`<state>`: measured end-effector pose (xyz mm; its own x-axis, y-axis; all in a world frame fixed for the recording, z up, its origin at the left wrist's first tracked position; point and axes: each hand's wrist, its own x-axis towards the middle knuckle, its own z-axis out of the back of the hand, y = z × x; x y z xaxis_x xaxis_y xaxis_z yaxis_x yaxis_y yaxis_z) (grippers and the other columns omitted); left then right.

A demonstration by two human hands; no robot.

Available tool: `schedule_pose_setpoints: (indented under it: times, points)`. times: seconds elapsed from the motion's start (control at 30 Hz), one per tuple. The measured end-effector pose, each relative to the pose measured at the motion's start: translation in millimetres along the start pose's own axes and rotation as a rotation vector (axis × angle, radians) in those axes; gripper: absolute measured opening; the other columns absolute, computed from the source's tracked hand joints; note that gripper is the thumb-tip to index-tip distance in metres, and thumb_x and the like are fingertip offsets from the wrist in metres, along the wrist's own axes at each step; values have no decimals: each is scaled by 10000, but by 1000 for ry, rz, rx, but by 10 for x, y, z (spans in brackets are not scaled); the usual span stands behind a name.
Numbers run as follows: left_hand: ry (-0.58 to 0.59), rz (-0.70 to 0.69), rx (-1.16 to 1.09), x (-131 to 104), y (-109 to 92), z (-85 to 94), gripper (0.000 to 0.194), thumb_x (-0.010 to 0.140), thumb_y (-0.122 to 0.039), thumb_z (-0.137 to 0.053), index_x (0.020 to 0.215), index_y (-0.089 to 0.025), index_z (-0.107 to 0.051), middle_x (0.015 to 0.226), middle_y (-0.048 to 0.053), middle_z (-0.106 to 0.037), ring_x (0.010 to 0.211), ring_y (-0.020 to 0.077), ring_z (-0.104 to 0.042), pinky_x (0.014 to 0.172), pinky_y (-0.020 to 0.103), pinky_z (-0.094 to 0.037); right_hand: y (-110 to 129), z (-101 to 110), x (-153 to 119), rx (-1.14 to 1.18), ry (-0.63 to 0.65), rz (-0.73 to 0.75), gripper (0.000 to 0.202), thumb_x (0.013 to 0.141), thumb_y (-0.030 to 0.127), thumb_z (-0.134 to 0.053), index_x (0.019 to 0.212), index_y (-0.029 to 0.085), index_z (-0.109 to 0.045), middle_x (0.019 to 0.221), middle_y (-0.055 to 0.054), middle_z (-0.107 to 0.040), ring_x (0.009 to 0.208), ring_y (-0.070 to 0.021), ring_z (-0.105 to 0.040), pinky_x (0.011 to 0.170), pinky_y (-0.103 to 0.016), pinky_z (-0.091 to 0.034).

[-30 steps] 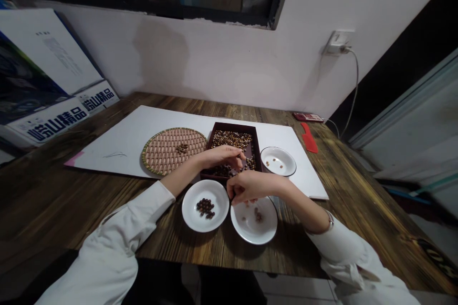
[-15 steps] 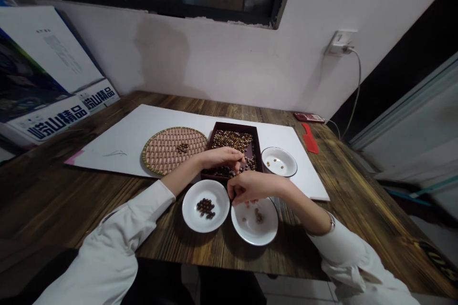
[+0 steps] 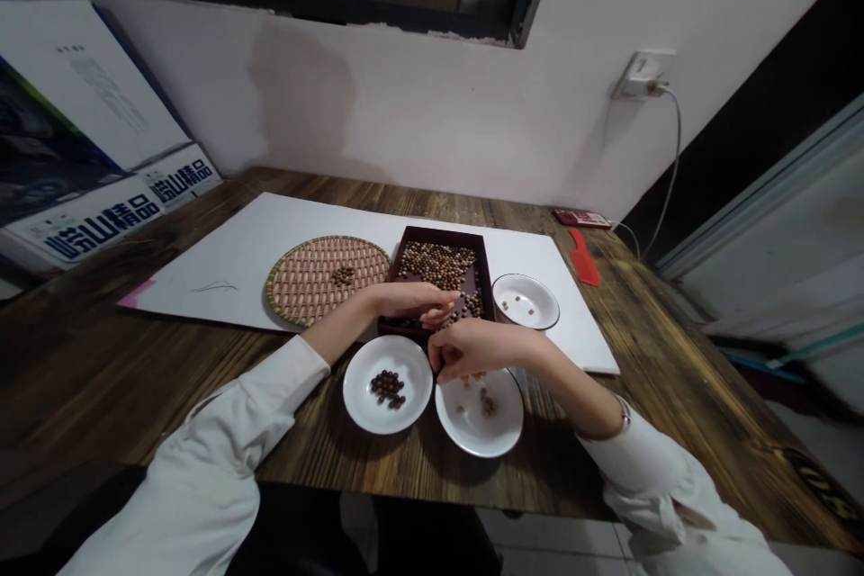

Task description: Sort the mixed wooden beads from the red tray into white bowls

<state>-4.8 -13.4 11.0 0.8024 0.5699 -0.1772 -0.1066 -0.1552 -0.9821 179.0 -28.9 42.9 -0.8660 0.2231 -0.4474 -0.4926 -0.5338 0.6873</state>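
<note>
A dark red box [image 3: 481, 263] holds many brown and tan beads. Over its front part is my left hand [image 3: 422, 299], fingers stretched to the right above the beads. My right hand [image 3: 472, 347] is closed in a pinch at the box's front edge, over the rim of a white bowl [image 3: 479, 439] with several pale beads; whatever its fingertips hold is too small to make out. To its left stands a white bowl [image 3: 387, 418] with several dark beads. Another white bowl [image 3: 540, 301] right of the box has a few light pieces.
A round woven mat [image 3: 303, 274] with several beads lies on a white board [image 3: 236, 243]. On the wooden table [image 3: 675, 360] are a red comb-like tool [image 3: 584, 263] and a phone [image 3: 581, 219] with a cable. A large printed box [image 3: 108, 189] stands at the left.
My left hand's fingers have straightened and spread from a more curled pose above the box. My right hand stays nearly in place. The whole view has shifted slightly.
</note>
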Motion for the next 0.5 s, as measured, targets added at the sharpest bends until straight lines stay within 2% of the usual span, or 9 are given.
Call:
schedule_pose_setpoints:
  times: [0.1, 0.2, 0.27, 0.33, 0.43, 0.5]
  points:
    - [6, 14, 58, -17, -7, 12, 583, 846, -650, -459, 514, -171, -431, 496, -26, -389, 513, 105, -362, 564, 268, -331, 3, -2, 1, 3, 5, -12, 161, 803, 279, -648, 910, 167, -606, 666, 36, -574, 537, -77, -556, 461, -171, -391]
    - [-5, 61, 153, -36, -33, 13, 606, 782, -699, -510, 530, -148, -518, 490, -23, -400, 481, 89, -301, 495, 257, -258, 0, -2, 2, -9, -5, 11, 148, 798, 267, -653, 900, 169, -609, 658, 40, -572, 531, -73, -555, 464, -168, -394]
    - [29, 52, 179, -49, -48, 21, 607, 741, -708, -558, 538, -136, -574, 483, -17, -412, 473, 83, -293, 476, 251, -237, -6, -1, 5, -10, -2, 28, 130, 802, 253, -643, 897, 169, -611, 651, 42, -570, 525, -73, -559, 465, -167, -405]
    - [100, 14, 190, -60, -51, 44, 575, 703, -686, -623, 563, -128, -628, 519, 8, -483, 504, 92, -366, 503, 245, -293, -14, -1, 10, -11, 5, 31, 128, 806, 243, -635, 909, 171, -613, 650, 44, -574, 515, -72, -563, 468, -167, -418]
    - [211, -17, 187, -74, -30, 94, 488, 690, -617, -689, 642, -131, -695, 636, 44, -591, 636, 129, -504, 640, 239, -394, -28, -1, 20, -22, 5, 27, 147, 803, 249, -641, 927, 173, -623, 654, 44, -584, 510, -67, -561, 463, -160, -411]
    - [245, -20, 167, -81, -9, 123, 438, 709, -579, -695, 686, -142, -719, 672, 43, -609, 679, 134, -528, 697, 232, -410, -34, -2, 23, -29, -1, 27, 153, 801, 255, -644, 930, 174, -632, 659, 41, -590, 514, -64, -559, 461, -153, -401]
